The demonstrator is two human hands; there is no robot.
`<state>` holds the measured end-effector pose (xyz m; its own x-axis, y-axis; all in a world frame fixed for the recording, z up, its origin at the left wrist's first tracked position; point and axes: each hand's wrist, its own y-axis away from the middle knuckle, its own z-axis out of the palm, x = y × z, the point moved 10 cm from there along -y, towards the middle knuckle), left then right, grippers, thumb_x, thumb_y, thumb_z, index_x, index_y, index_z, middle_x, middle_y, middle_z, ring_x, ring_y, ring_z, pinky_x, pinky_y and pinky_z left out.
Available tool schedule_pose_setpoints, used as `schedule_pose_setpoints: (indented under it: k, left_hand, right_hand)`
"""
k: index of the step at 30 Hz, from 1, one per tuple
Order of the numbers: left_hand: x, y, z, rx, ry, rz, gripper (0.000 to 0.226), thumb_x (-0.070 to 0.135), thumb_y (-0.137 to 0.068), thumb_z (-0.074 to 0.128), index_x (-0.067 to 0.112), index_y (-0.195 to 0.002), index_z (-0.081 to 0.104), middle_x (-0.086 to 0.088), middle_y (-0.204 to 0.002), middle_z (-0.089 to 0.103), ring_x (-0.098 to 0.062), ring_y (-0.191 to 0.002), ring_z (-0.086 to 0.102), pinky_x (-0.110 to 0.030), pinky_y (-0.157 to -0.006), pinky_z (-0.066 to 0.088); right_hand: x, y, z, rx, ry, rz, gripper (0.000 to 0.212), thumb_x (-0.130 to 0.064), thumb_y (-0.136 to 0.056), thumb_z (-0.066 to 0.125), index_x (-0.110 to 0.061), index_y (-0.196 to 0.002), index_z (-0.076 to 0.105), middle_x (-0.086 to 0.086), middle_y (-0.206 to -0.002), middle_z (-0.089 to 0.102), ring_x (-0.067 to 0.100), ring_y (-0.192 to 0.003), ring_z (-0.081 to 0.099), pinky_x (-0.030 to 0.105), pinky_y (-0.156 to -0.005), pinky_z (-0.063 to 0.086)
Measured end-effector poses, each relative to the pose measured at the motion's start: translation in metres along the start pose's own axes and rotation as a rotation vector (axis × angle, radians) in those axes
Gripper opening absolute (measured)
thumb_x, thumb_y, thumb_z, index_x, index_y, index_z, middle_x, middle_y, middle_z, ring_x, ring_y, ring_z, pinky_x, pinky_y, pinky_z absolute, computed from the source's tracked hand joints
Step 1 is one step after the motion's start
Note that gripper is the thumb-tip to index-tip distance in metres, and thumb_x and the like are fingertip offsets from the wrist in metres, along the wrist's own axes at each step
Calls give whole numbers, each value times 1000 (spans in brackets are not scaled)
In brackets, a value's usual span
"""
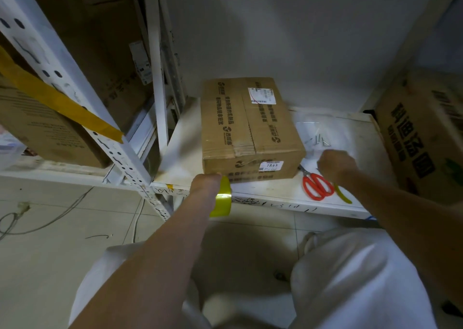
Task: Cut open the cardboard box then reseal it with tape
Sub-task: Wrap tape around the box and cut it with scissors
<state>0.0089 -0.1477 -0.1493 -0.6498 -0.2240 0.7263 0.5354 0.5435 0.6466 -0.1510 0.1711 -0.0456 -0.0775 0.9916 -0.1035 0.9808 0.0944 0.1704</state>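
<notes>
Nearest the lens, two bare forearms reach out over white-clad knees toward a low white shelf (263, 193). On the left, the left hand (204, 184) grips a glossy yellow roll of packing tape (221, 196) at the shelf's front edge, its fingers curled round the roll and hidden behind the knuckles. Just beyond it sits the brown printed cardboard box (250, 130), flaps closed, old clear tape seemingly still along the centre seam, so I judge the cutting step is only being set up. To the right, red-handled scissors (317, 186) lie on the shelf beside the box. Further right, the right hand (335, 164) hovers above them, loosely fisted and blurred; whether it pinches anything I cannot tell. Next it would need to take a blade and slit the seam. A yellow-handled tool (343, 194) is partly covered by the right forearm.
</notes>
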Motion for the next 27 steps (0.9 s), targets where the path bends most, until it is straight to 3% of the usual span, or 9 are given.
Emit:
schedule_pose_setpoints:
  k: [3,11,15,17,19,22,25,27]
  left_hand:
    - [0,-2,-1,16,-2,3,43,46,-54,58,13,-82,55,-16,-92,72,-39,-86,69,-52,-84,56]
    - [-12,-21,-3,38,-27,-4,65,52,-54,61,10,-104,61,-15,-91,72,-37,-86,70,-51,-83,56]
    - [6,23,-12,43,-16,1,54,46,-71,68,7,-107,61,-14,-98,69,-35,-91,67,-50,-88,54]
    - [9,29,-12,34,-12,13,45,38,-80,70,6,-110,62,-12,-102,68,-33,-91,65,-49,-89,54]
    - [8,33,-13,32,27,-1,57,41,-67,73,8,-111,60,-12,-98,68,-33,-88,66,-50,-86,55]
    - [11,33,-8,2,43,32,54,39,-63,72,9,-105,56,-15,-96,66,-36,-90,66,-54,-84,55]
    - [16,41,-11,-13,76,72,26,24,-82,70,12,-95,52,-12,-92,61,-36,-98,63,-56,-91,51]
    - [15,40,-12,-10,100,81,23,20,-85,68,14,-96,49,-11,-96,60,-35,-102,60,-55,-94,50]
  right_hand:
    - [3,13,43,-203,136,-49,35,-35,-96,50,-6,-110,61,10,-110,65,24,-100,61,29,-82,48]
    - [-2,15,56,-141,319,-61,33,-39,-91,57,-11,-109,63,4,-100,68,19,-94,65,27,-81,51]
    - [4,14,61,-290,350,-69,40,-42,-82,67,-14,-109,60,-2,-90,60,17,-89,60,26,-74,50]
    - [8,13,56,-327,329,-73,35,-41,-77,68,-14,-98,61,-2,-85,61,16,-82,60,27,-70,51]
    - [13,9,43,-315,269,-68,29,-43,-84,62,-14,-80,60,-1,-72,60,15,-71,60,28,-67,51]
    - [23,17,37,-577,155,14,25,-27,-90,63,-9,-73,63,-2,-53,62,8,-48,58,19,-53,46]
    - [26,36,38,-899,228,-11,15,-17,-83,71,-2,-83,71,3,-67,68,9,-55,59,18,-57,46]
    - [10,46,35,-977,95,-86,21,-21,-86,67,-2,-95,70,4,-74,65,8,-56,53,18,-53,40]
